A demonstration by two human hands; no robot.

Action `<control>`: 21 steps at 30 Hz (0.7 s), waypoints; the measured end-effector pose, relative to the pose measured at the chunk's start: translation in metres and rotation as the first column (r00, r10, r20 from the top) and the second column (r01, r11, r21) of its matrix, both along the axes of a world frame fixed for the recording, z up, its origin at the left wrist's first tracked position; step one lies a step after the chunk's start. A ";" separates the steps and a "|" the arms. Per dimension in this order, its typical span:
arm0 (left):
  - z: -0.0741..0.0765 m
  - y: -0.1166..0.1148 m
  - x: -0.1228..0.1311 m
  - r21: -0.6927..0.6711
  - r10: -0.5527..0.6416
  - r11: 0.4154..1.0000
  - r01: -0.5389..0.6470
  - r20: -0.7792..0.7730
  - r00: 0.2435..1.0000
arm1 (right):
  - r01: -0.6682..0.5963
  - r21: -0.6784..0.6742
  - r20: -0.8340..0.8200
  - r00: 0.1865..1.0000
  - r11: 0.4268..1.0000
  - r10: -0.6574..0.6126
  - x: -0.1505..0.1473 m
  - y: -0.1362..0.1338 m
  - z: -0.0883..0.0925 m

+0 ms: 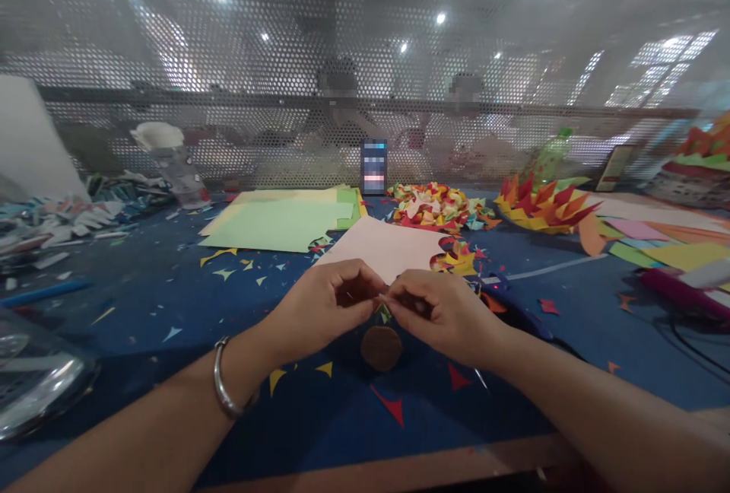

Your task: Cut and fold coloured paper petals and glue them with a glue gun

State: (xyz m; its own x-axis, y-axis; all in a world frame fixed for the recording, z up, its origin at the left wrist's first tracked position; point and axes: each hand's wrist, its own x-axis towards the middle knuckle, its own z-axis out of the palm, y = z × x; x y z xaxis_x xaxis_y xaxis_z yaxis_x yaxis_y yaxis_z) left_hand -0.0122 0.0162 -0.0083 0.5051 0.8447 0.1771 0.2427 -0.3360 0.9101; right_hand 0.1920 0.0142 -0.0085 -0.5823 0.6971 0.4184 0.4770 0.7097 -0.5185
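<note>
The left hand (322,303) and the right hand (450,314) meet above the near middle of the desk (308,432), pinching a small pale piece (383,299) between thumb and fingertips. The piece is mostly hidden, so its shape cannot be told; gripping it from both sides probably keeps so small a thing steady.

A brown disc (381,348) lies just on the near side of the fingertips, apparently kept within easy reach. A pale pink sheet (376,246) lies just beyond the hands, its right edge cut in curves, and green sheets (274,219) lie far left of it, likely set aside to leave working room. A phone (374,166) stands upright at the far side, its lit screen toward the person, perhaps for viewing. Cut paper pieces (430,206) are heaped right of it.

Both forearms slant inward from the near corners. The left thumb and index finger form an open loop, while the right fingers curl more tightly.
</note>
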 end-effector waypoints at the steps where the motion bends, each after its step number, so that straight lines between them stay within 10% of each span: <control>1: 0.001 -0.001 0.001 0.027 0.019 0.999 -0.018 -0.033 0.999 | -0.004 -0.002 0.000 1.000 1.000 0.004 0.000 0.000 0.000; 21: 0.003 0.000 -0.002 -0.197 -0.003 0.980 0.022 0.097 0.995 | 0.002 -0.058 -0.024 1.000 0.998 -0.004 0.001 -0.002 -0.001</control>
State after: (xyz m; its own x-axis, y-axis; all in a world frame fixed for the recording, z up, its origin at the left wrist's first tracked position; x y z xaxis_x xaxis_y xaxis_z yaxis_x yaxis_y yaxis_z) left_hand -0.0143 0.0167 -0.0050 0.5043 0.8617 0.0559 0.1478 -0.1499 0.9776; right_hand 0.1932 0.0120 -0.0092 -0.5705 0.7224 0.3907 0.4661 0.6765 -0.5701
